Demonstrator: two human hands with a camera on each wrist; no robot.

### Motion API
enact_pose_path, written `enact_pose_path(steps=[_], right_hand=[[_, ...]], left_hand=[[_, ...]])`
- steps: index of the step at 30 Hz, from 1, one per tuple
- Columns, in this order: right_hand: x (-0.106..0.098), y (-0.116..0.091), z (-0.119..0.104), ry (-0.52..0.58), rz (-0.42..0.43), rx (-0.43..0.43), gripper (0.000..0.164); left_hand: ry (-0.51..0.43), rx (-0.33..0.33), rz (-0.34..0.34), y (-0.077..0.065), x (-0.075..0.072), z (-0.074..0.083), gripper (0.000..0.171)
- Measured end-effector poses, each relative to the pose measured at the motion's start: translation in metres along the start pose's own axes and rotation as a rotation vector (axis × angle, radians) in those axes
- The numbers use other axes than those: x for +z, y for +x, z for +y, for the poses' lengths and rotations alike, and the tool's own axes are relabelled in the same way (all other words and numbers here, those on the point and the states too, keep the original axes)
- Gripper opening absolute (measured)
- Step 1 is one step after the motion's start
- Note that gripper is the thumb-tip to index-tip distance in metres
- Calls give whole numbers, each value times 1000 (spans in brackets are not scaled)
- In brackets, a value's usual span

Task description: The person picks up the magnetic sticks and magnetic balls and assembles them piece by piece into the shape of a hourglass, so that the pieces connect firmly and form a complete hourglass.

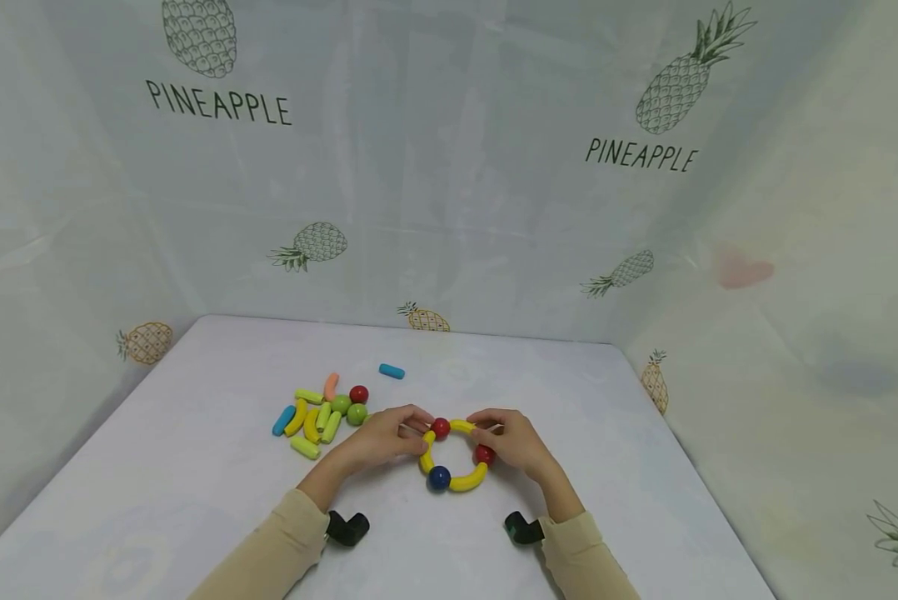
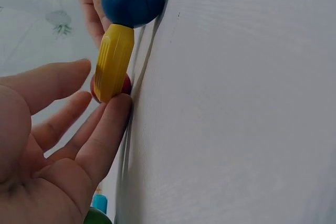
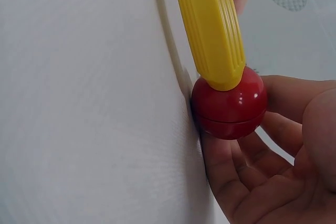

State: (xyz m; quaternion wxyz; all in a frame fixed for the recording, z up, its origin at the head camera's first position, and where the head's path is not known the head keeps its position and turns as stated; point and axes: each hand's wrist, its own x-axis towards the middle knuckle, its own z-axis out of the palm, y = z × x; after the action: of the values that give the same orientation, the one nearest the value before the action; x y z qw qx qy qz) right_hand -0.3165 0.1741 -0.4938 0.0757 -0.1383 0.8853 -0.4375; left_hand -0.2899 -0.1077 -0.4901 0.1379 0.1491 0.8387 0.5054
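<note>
A ring of toy rods and balls lies on the table: curved yellow rods point(image 1: 469, 482) joined by two red balls point(image 1: 440, 428) and a dark blue ball point(image 1: 439, 477). My left hand point(image 1: 383, 437) is at the ring's left side. Its fingertips touch near the far red ball, while the thumb point(image 2: 73, 78) stands slightly off the yellow rod point(image 2: 113, 61). My right hand point(image 1: 518, 442) holds the ring's right side, thumb and fingers around the rod and red ball point(image 3: 229, 103). The ball hides the thumb's tip.
Left of the ring lie loose pieces: green balls point(image 1: 356, 414), a red ball, yellow curved rods point(image 1: 311, 425), several lime rods point(image 1: 305, 447), an orange rod point(image 1: 331, 387) and a blue rod point(image 1: 283, 420). Another blue rod point(image 1: 392, 371) lies farther back. A printed curtain point(image 1: 449, 167) hangs behind the table.
</note>
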Motion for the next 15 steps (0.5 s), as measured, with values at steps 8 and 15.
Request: enact_pose_path(steps=[8, 15], right_hand=[[-1, -2, -3, -16, 10, -2, 20], [-2, -4, -5, -27, -6, 8, 18]], left_hand=[[-4, 11, 5, 0, 1, 2, 40], [-7, 13, 34, 0, 3, 3, 36]])
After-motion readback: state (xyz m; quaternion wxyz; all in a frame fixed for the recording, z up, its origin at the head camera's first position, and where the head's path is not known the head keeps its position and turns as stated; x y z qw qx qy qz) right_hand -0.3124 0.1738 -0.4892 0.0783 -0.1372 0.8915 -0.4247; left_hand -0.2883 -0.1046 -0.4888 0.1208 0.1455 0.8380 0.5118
